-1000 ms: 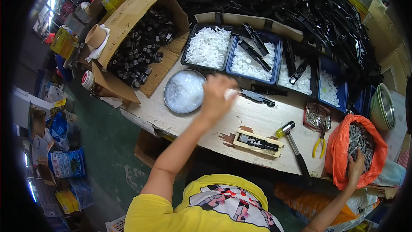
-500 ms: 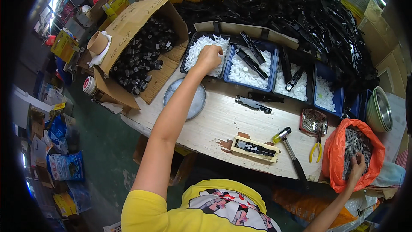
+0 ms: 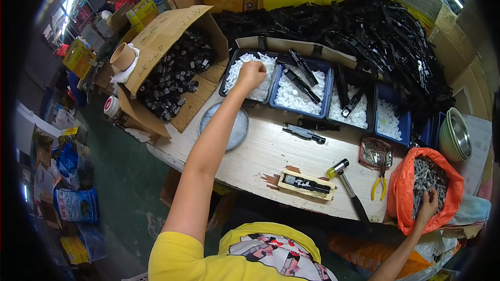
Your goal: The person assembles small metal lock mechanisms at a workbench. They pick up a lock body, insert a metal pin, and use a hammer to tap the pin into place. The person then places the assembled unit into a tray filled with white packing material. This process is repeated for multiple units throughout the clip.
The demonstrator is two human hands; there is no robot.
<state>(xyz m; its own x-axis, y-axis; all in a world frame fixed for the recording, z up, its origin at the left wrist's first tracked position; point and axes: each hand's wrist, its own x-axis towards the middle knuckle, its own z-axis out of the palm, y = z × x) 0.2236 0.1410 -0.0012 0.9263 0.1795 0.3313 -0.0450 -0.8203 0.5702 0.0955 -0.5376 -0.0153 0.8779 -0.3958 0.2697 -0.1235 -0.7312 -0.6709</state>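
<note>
Hands at one tray, one bag

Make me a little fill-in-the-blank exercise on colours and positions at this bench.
The left hand is over a tray whose pieces are ____.
The right hand is among parts that are ____, inside a bag.
The pliers have ____ handles.
The hammer lies to the ____ of the pliers.

Missing words: white; gray; yellow; left.
</note>
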